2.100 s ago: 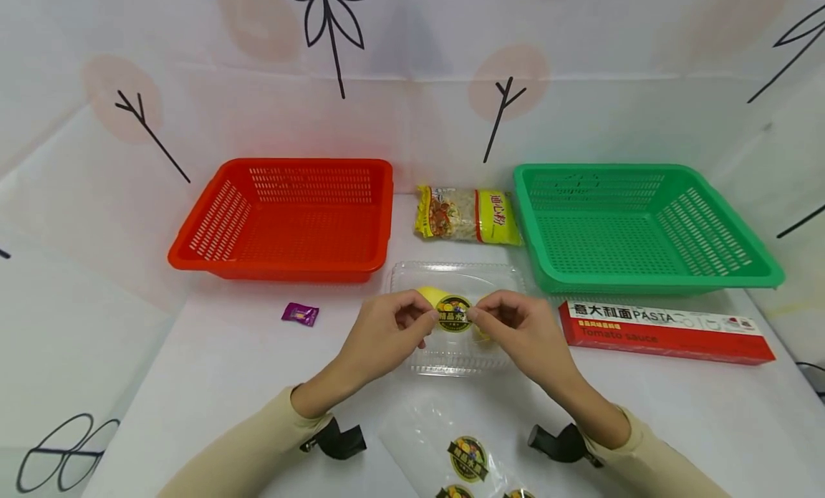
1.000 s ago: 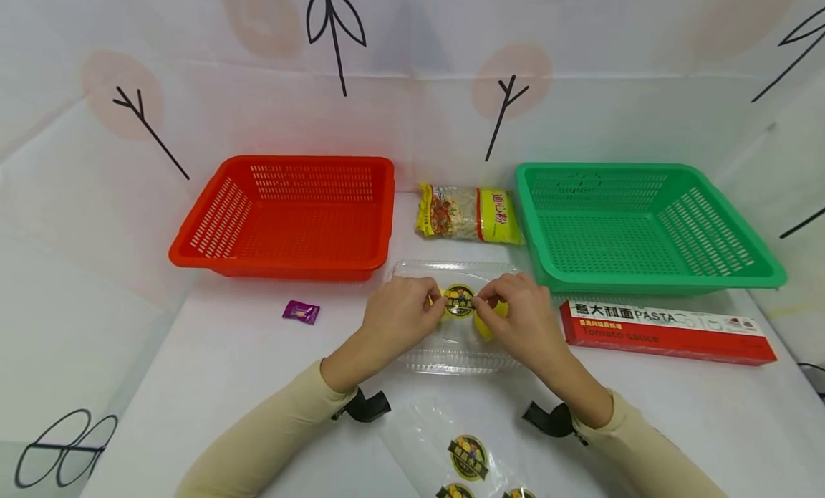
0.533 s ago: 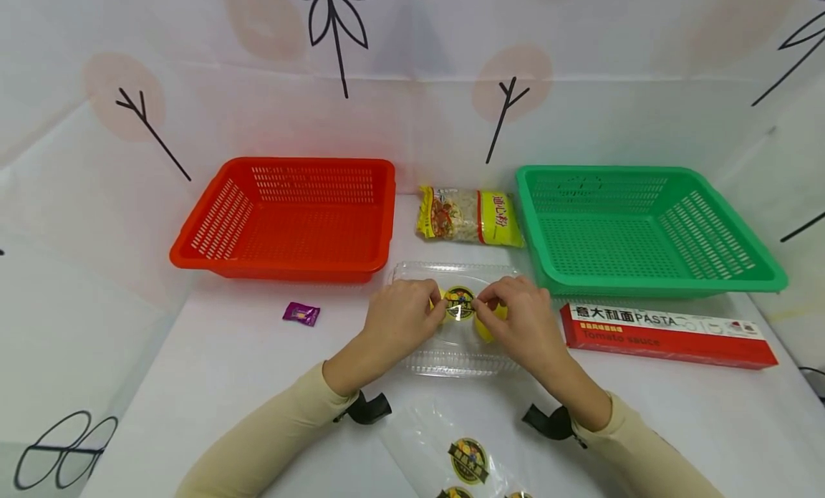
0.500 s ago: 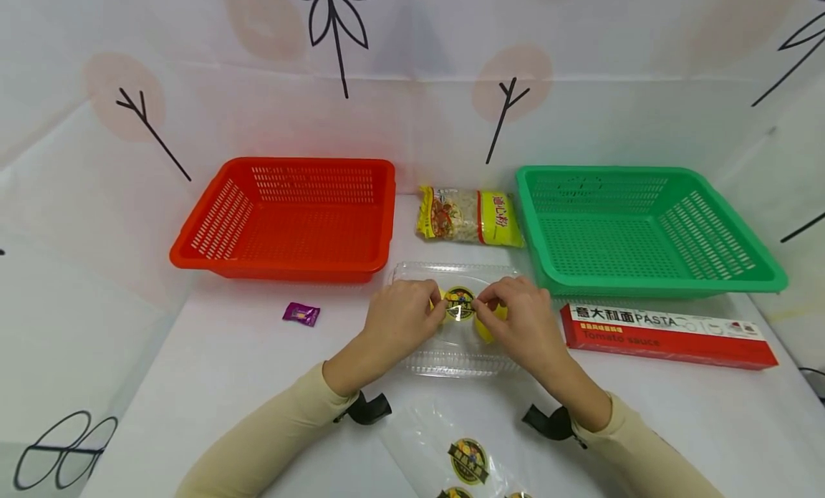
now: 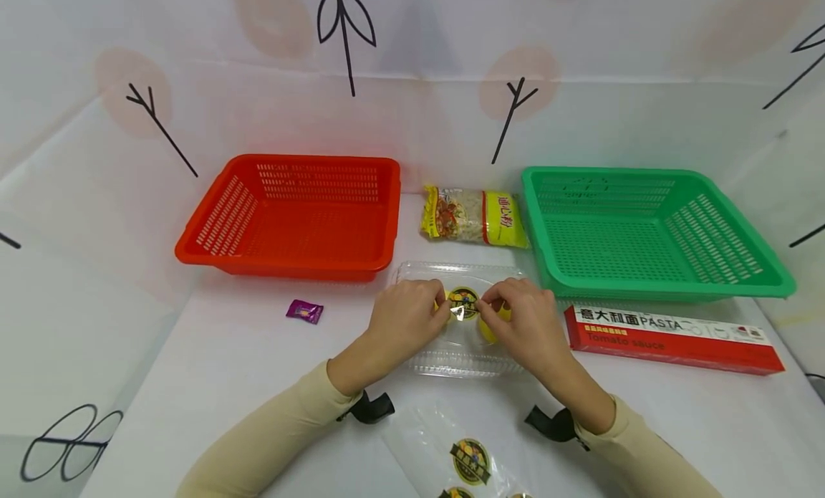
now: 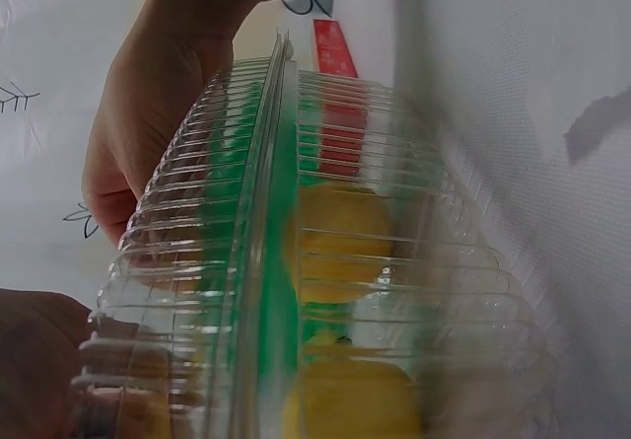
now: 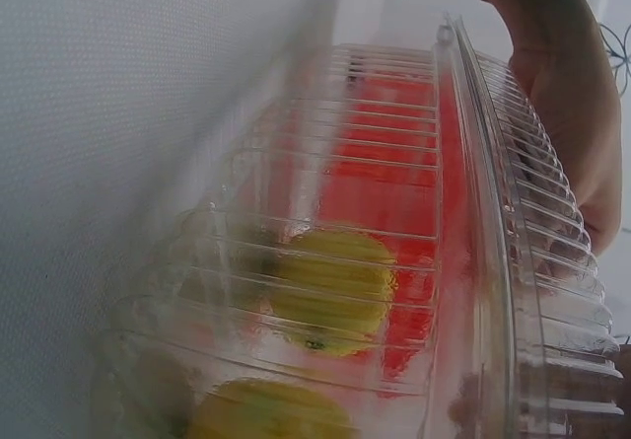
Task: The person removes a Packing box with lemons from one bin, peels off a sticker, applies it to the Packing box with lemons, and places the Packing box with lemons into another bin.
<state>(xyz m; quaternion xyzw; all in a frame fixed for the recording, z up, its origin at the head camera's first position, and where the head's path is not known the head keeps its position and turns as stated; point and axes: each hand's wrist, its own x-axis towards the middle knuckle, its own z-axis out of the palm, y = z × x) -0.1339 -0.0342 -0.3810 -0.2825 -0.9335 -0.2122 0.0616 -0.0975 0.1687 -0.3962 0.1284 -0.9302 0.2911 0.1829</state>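
While the left hand (image 5: 407, 313) pinches a round sticker (image 5: 462, 300) by its left edge, the right hand (image 5: 530, 322) pinches the opposite edge; sticker's over the clear box (image 5: 464, 363), contact unclear, yellow fruits (image 6: 343, 242) inside.

Left hand (image 5: 406, 315) near right hand (image 5: 527, 326), fingers (image 5: 499, 291) pinched, forearms (image 5: 273, 430) slanted inward

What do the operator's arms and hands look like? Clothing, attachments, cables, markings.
Left hand and right hand: bare, no gloves. Left sleeve and right sleeve: beige, long, close-fitting, ending near the wrists. A black curved fitting sits under each wrist, left fitting and right fitting, probably the wrist cameras. No cables or markings I can make out.
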